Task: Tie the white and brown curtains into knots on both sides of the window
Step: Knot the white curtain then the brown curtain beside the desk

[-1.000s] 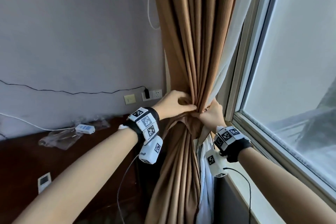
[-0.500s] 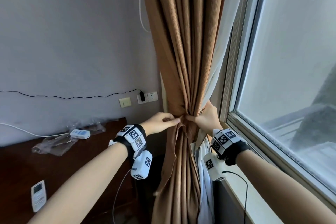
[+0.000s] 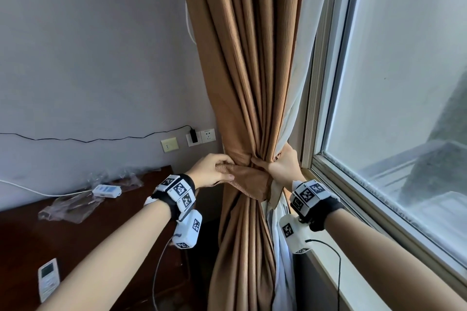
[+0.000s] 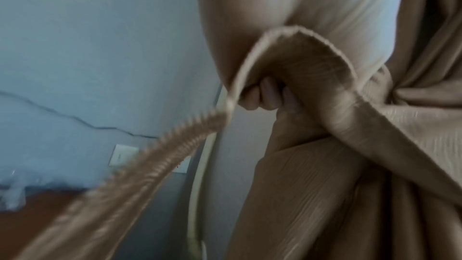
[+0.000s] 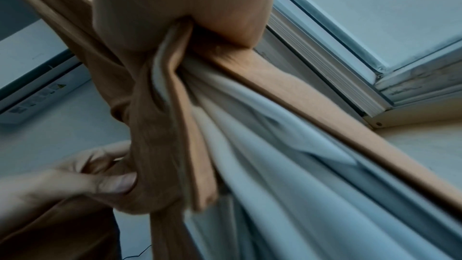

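The ribbed brown fabric curtain (image 3: 247,63) hung gathered into a tight waist beside the pale-framed window (image 3: 394,83), with the thin white curtain (image 3: 303,63) pressed against its window side and trailing out below the gather. A band of the same brown cloth wrapped across the waist. The person's left hand (image 3: 214,171) gripped the left end of that band, thumb underneath and fingers curled over the top; from the left wrist view the fingertips (image 4: 265,96) sat tucked inside a fold of the cloth. The right hand (image 3: 280,166) clutched the bundle from the window side, fingers wrapped round the gathered folds, brown and white together. To the left stood a dark wooden desk (image 3: 22,240) carrying a white remote control (image 3: 48,280), crumpled clear plastic wrap (image 3: 73,207) and a white power strip (image 3: 106,190).
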Available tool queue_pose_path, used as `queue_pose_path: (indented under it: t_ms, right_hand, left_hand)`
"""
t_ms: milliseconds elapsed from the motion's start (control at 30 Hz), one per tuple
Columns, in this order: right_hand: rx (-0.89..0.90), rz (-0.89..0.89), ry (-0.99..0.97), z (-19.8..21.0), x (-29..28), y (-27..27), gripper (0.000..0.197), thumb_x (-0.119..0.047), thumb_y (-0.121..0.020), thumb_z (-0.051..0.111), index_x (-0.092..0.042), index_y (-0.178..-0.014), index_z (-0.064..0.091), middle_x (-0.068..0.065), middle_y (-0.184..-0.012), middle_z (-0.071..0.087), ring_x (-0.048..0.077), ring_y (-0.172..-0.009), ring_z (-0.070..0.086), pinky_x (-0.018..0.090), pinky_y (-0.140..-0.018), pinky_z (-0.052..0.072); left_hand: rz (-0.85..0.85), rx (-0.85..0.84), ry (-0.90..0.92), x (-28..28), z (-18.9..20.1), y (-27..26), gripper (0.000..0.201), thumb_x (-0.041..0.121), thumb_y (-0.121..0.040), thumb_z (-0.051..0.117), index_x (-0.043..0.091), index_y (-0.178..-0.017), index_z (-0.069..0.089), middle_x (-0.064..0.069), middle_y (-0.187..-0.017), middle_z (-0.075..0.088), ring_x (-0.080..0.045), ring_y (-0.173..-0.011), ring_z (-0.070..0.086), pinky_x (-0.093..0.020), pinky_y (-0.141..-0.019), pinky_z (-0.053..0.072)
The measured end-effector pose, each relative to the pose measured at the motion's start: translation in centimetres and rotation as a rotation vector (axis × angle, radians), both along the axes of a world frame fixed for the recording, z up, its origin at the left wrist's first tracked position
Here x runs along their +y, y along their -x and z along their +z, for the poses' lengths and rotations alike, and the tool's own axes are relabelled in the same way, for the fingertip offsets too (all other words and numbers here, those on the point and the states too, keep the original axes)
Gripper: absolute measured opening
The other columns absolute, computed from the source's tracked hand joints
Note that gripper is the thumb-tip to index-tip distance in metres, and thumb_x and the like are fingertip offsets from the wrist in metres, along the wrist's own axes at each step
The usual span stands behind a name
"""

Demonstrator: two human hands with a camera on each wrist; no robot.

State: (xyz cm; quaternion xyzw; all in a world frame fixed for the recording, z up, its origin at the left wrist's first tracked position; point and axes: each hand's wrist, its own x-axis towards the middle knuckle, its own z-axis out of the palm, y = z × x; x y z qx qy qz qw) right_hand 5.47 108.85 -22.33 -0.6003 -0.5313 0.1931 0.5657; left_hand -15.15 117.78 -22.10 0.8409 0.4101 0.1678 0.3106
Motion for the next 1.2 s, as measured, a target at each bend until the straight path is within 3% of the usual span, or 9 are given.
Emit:
queue_pose_path:
  t_ms: [133, 267, 467, 567, 667, 733, 833, 1000, 1200]
  right_hand:
    - [-0.006, 0.007, -0.004, 0.2, 0.0, -0.3, 0.047, -0.018, -0.066, 0.086, -0.025, -0.102, 0.055, -0.024, -0.086, 0.059, -0.013, -0.078, 0.055, 0.003, -0.070, 0.042]
    - [-0.015, -0.002, 0.006, 0.2, 0.1, 0.0, 0.046, -0.016, -0.067, 0.084, -0.023, -0.103, 0.057, -0.018, -0.085, 0.062, 0.003, -0.083, 0.061, 0.022, -0.080, 0.050]
    - [0.010, 0.025, 0.023, 0.2, -0.1, -0.3, 0.046, -0.015, -0.066, 0.085, -0.018, -0.104, 0.060, -0.014, -0.089, 0.066, -0.005, -0.085, 0.060, 0.020, -0.078, 0.052]
    - [0.009, 0.025, 0.027, 0.2, 0.0, -0.3, 0.044, -0.016, -0.065, 0.085, -0.017, -0.103, 0.063, -0.017, -0.085, 0.066, -0.008, -0.084, 0.060, 0.007, -0.068, 0.047]
    - [0.019, 0.037, 0.040, 0.1, 0.1, -0.3, 0.045, -0.018, -0.064, 0.086, -0.015, -0.103, 0.064, -0.015, -0.086, 0.066, -0.008, -0.082, 0.060, 0.009, -0.068, 0.046]
    - [0.021, 0.049, 0.048, 0.2, 0.1, -0.3, 0.046, -0.020, -0.064, 0.087, -0.016, -0.103, 0.064, -0.014, -0.086, 0.066, -0.009, -0.082, 0.058, 0.009, -0.068, 0.046]
    - [0.057, 0.063, 0.071, 0.2, 0.1, -0.8, 0.048, -0.019, -0.063, 0.088, -0.019, -0.104, 0.062, -0.013, -0.089, 0.066, -0.001, -0.086, 0.062, 0.017, -0.075, 0.050]
    - [0.052, 0.079, 0.111, 0.6, 0.5, -1.5, 0.046, -0.016, -0.063, 0.087, -0.020, -0.101, 0.062, -0.011, -0.089, 0.067, 0.012, -0.092, 0.065, 0.029, -0.083, 0.053]
    - [0.060, 0.096, 0.103, 0.2, 0.6, -1.5, 0.048, -0.014, -0.063, 0.087, -0.024, -0.102, 0.061, -0.014, -0.090, 0.065, 0.005, -0.089, 0.062, 0.017, -0.076, 0.047]
  left_hand:
    - [0.035, 0.027, -0.077, -0.4, 0.6, -0.2, 0.021, 0.029, -0.073, 0.082, 0.037, -0.089, 0.071, 0.011, -0.098, 0.070, -0.011, -0.096, 0.064, -0.033, -0.096, 0.046]
    - [0.065, 0.150, -0.262, 0.6, 2.1, -0.1, 0.016, 0.021, -0.076, 0.080, 0.021, -0.090, 0.071, 0.007, -0.092, 0.060, -0.019, -0.093, 0.059, -0.033, -0.088, 0.046]
    - [0.042, 0.298, -0.443, 1.6, 1.4, 1.3, 0.029, 0.026, -0.075, 0.080, 0.027, -0.065, 0.053, 0.013, -0.070, 0.048, -0.018, -0.075, 0.053, -0.042, -0.076, 0.051]
    - [0.095, 0.267, -0.504, 2.0, 1.1, 1.5, 0.028, 0.024, -0.073, 0.081, 0.025, -0.063, 0.055, 0.009, -0.078, 0.051, -0.017, -0.079, 0.052, -0.040, -0.077, 0.050]
    - [0.195, 0.263, -0.548, 2.5, 0.5, 0.6, 0.005, 0.019, -0.077, 0.075, 0.018, -0.081, 0.071, -0.001, -0.101, 0.058, -0.024, -0.100, 0.056, -0.039, -0.085, 0.049]
    - [0.254, 0.241, -0.480, 2.7, 0.3, -0.2, 0.011, 0.013, -0.080, 0.063, 0.019, -0.086, 0.070, -0.010, -0.099, 0.067, -0.031, -0.096, 0.064, -0.042, -0.079, 0.055]
    - [0.253, 0.157, -0.385, 3.1, 0.1, -1.3, 0.019, 0.008, -0.079, 0.048, 0.023, -0.072, 0.057, -0.012, -0.079, 0.067, -0.033, -0.079, 0.065, -0.043, -0.070, 0.056]
    - [0.220, 0.075, -0.329, 2.8, 0.6, -3.2, 0.018, -0.004, -0.085, 0.042, 0.008, -0.086, 0.056, -0.019, -0.088, 0.066, -0.033, -0.083, 0.064, -0.033, -0.069, 0.047]
    - [0.244, -0.022, -0.072, 3.5, 0.7, -5.0, 0.027, 0.009, -0.093, 0.048, 0.003, -0.118, 0.055, -0.016, -0.114, 0.062, -0.029, -0.106, 0.058, -0.030, -0.086, 0.044]
